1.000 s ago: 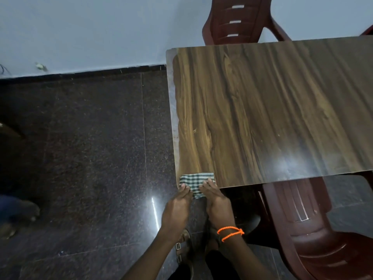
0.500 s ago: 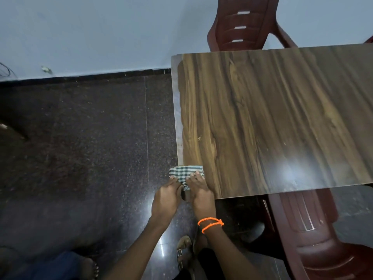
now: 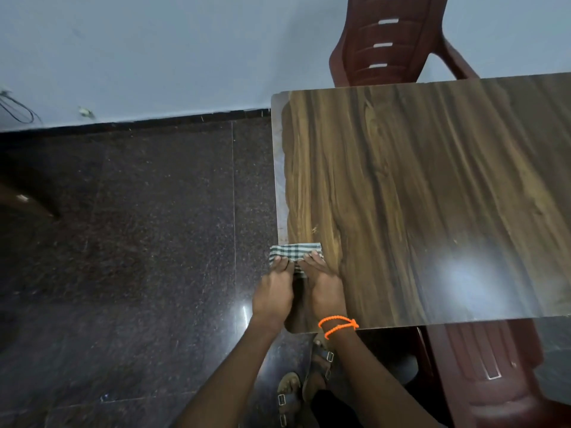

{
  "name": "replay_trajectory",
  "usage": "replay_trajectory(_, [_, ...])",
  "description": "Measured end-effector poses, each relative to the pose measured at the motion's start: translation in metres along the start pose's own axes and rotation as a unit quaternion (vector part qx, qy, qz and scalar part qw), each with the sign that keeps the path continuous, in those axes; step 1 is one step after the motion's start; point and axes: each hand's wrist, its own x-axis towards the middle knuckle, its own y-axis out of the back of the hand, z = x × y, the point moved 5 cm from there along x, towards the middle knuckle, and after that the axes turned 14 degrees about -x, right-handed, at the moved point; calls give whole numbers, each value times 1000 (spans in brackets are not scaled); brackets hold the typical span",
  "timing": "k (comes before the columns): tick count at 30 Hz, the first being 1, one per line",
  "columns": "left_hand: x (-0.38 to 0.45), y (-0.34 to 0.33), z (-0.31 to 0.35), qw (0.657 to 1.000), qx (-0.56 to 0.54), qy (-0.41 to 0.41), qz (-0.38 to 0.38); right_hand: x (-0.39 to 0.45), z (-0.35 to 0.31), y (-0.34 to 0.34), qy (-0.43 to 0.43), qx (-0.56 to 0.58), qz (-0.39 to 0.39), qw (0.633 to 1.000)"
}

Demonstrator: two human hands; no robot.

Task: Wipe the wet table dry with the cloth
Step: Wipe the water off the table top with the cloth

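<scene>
A folded green-and-white checked cloth (image 3: pixel 295 252) lies on the near left corner of the wood-grain table (image 3: pixel 432 196), partly over its left edge. My left hand (image 3: pixel 273 291) and my right hand (image 3: pixel 323 290), which wears an orange wrist thread, lie side by side with fingers flat, pressing on the cloth's near half. The tabletop is glossy with a bright reflection near the front; I cannot make out wet patches.
One dark red plastic chair (image 3: pixel 392 41) stands behind the table, another (image 3: pixel 482 375) is tucked under its near edge at the right. Dark polished floor tiles (image 3: pixel 139 257) stretch to the left. My sandalled feet (image 3: pixel 306 378) stand below the table corner.
Both hands have pushed the cloth away from me along the table's left edge, from the near corner further onto the tabletop. The view has also shifted.
</scene>
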Motion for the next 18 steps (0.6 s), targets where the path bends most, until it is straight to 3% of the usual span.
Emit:
replay_trajectory(7, [12, -4, -28, 999, 32, 23, -14, 21, -15, -18, 25, 17, -22, 999])
replay_trajectory(12, [-5, -24, -4, 997, 41, -63, -33, 5, 14, -4, 90, -28, -32, 995])
replay_trajectory(18, [62, -7, 22, 997, 24, -68, -40, 60, 36, 6, 10, -16, 4, 1000])
